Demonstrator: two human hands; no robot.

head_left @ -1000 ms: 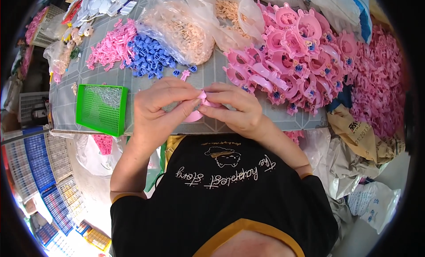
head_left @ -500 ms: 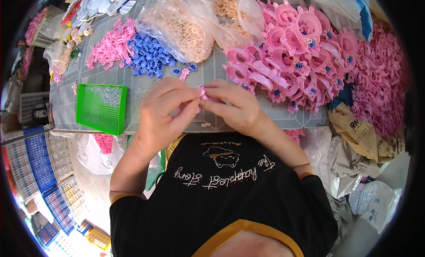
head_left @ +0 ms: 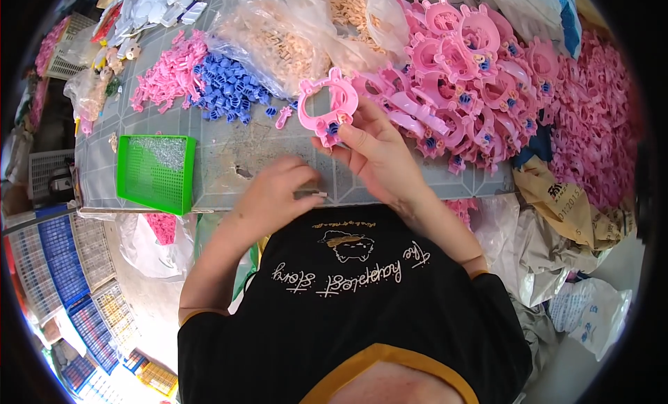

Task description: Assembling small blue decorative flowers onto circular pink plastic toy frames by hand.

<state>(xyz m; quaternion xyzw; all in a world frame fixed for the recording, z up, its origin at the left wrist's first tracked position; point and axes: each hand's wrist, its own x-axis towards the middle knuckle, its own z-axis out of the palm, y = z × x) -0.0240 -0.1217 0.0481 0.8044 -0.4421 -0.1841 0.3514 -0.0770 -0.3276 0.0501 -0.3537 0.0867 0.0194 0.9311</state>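
Observation:
Raised above the table's near half, my right hand (head_left: 379,153) grips a pink plastic ring frame (head_left: 303,112). This frame has a round opening, small ears on top and a small blue piece (head_left: 332,128) at its lower edge. My left hand (head_left: 278,195) is low by the table's front edge, fingers curled and thumb apart. Beside its thumb lies a small peach-coloured plastic piece (head_left: 318,194). Farther up the table, a small pink figure-shaped piece (head_left: 283,117) rests beside a loose blue piece (head_left: 271,112).
Heaps of pink pieces (head_left: 167,73) and blue pieces (head_left: 229,87) sit at the back left. Behind are clear bags of peach pieces (head_left: 282,45). Similar pink frames (head_left: 459,91) are piled at the right. A green perforated tray (head_left: 189,178) stands at the left.
My hands have parted. My right hand has lifted the pink frame up and tilted its round opening into view; my left hand has let go and dropped toward the small peach piece.

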